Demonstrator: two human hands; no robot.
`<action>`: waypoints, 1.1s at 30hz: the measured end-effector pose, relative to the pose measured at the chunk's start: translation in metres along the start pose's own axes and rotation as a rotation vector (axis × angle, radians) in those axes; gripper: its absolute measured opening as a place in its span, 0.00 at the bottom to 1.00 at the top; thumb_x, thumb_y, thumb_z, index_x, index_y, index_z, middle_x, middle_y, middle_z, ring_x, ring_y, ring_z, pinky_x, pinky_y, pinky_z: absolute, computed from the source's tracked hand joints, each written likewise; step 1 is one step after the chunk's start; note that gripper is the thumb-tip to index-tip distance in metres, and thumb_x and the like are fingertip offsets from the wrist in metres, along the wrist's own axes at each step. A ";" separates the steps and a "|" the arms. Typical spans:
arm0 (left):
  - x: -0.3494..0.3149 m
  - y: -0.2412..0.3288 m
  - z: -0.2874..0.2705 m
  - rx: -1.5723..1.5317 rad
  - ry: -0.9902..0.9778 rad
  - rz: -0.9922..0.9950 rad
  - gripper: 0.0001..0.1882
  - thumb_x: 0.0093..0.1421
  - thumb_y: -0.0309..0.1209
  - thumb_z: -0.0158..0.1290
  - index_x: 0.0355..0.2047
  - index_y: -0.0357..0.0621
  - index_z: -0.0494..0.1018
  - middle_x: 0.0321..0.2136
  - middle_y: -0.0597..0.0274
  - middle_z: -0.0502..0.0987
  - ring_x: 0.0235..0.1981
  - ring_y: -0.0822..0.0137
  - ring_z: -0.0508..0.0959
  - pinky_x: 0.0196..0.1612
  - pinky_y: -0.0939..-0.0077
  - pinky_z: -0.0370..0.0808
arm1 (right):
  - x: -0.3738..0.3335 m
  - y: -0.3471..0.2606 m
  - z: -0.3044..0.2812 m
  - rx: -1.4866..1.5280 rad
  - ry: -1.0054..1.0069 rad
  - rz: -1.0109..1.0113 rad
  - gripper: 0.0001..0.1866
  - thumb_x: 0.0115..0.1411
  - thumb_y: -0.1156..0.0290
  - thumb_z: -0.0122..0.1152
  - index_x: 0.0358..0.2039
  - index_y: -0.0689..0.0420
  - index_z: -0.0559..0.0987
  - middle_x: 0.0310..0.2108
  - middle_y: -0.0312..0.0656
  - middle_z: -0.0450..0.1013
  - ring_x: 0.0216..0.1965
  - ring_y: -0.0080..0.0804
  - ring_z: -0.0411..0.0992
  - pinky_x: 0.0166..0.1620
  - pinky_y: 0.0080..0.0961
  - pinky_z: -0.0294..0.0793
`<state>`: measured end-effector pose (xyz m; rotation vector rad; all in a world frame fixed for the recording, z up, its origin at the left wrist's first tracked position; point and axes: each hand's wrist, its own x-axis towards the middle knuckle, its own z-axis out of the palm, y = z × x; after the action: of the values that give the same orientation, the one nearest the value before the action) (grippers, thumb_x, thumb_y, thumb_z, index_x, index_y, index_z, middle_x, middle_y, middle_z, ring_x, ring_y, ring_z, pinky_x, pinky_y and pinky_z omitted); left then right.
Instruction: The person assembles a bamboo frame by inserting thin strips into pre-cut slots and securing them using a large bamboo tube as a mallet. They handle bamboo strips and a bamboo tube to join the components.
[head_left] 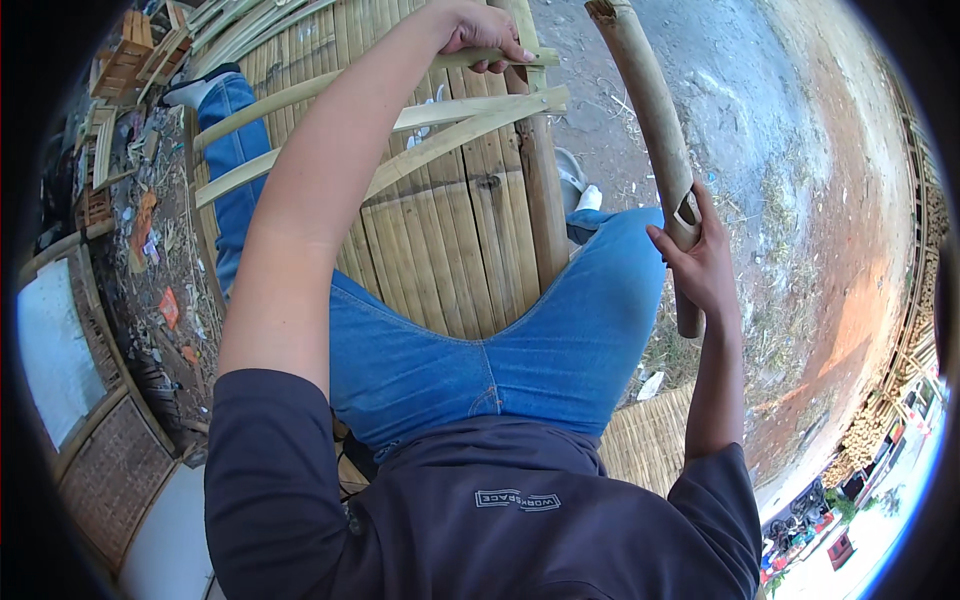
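At the far edge of the bamboo bench [430,255], my left hand [485,32] is closed, its fingers and thumb pinching a flat bamboo strip [290,95] near its right end. Two more bamboo strips lie across the slats closer to me: a straight pale strip [240,180] and a slanting strip [460,145] whose right ends meet on the bench's side pole [540,200]. My right hand [702,255] is wrapped round a thick bamboo pole [650,105], low on its length beside a cut notch. The pole stands tilted over my right knee, clear of the strips.
I straddle the bench in blue jeans [400,370]. Long split strips [250,25] lie at the back left. Wooden crates [130,50] and litter [165,305] are on the left-hand ground. Bare ground [800,150] spreads to the right, with stacked bamboo [865,430] beyond.
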<state>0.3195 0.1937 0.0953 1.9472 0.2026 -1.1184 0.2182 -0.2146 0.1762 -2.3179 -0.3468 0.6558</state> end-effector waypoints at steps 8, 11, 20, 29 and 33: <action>0.057 -0.031 0.011 -0.159 0.036 0.073 0.17 0.64 0.41 0.62 0.41 0.40 0.75 0.28 0.70 0.73 0.26 0.77 0.74 0.25 0.79 0.71 | 0.080 0.011 0.001 -0.149 0.063 -0.089 0.38 0.57 0.65 0.71 0.65 0.55 0.64 0.42 0.58 0.79 0.44 0.52 0.80 0.46 0.41 0.77; 0.068 -0.026 0.019 -0.147 0.051 0.142 0.19 0.64 0.42 0.61 0.44 0.39 0.76 0.29 0.71 0.75 0.26 0.78 0.74 0.26 0.80 0.71 | 0.094 0.030 -0.008 -0.181 0.093 -0.080 0.38 0.56 0.65 0.72 0.64 0.57 0.65 0.43 0.58 0.79 0.45 0.50 0.80 0.47 0.40 0.77; 0.084 -0.006 0.002 -0.169 0.269 0.214 0.19 0.66 0.34 0.59 0.48 0.28 0.75 0.26 0.59 0.79 0.26 0.68 0.76 0.29 0.70 0.74 | 0.121 0.041 -0.009 -0.069 0.103 -0.075 0.37 0.56 0.62 0.73 0.63 0.59 0.67 0.42 0.55 0.79 0.43 0.45 0.80 0.48 0.38 0.76; 0.044 -0.026 0.059 -0.393 0.228 0.186 0.23 0.65 0.37 0.60 0.54 0.34 0.72 0.40 0.60 0.82 0.32 0.73 0.80 0.31 0.75 0.78 | 0.101 0.057 0.003 -0.098 0.017 -0.043 0.38 0.55 0.63 0.73 0.63 0.58 0.66 0.44 0.58 0.78 0.46 0.52 0.79 0.50 0.40 0.76; 0.037 -0.031 0.073 -0.416 0.393 0.211 0.24 0.63 0.39 0.61 0.52 0.34 0.73 0.42 0.56 0.82 0.38 0.66 0.84 0.39 0.68 0.82 | 0.100 0.050 0.011 -0.156 -0.025 -0.132 0.36 0.56 0.65 0.72 0.62 0.57 0.67 0.42 0.58 0.79 0.46 0.56 0.79 0.49 0.42 0.75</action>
<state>0.2796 0.1493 0.0319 1.7417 0.3966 -0.4985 0.2991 -0.2032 0.0988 -2.4106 -0.5751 0.6121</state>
